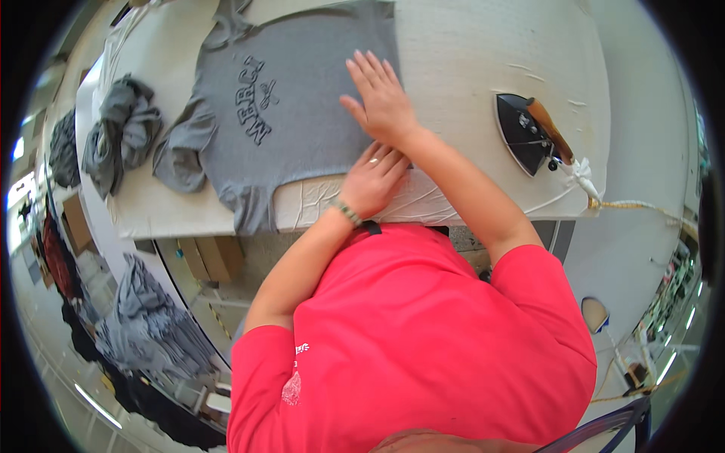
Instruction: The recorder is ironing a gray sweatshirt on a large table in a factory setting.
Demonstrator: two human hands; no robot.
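Glasses (643, 423) edge into the lower right, beside a red top (438, 317); across the upper centre a grey shirt (317, 90) lies spread on a table (461, 45), the right hand (381, 98) flat on it, grasping nothing, the left hand (372, 183) by its lower edge, grip unclear; an iron (521, 140) rests upper right

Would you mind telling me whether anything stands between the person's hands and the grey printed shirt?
Nothing visible does: the right hand lies flat on the grey printed shirt, and the left hand rests at its near right corner. The iron stands apart, further right on the cloth-covered table.
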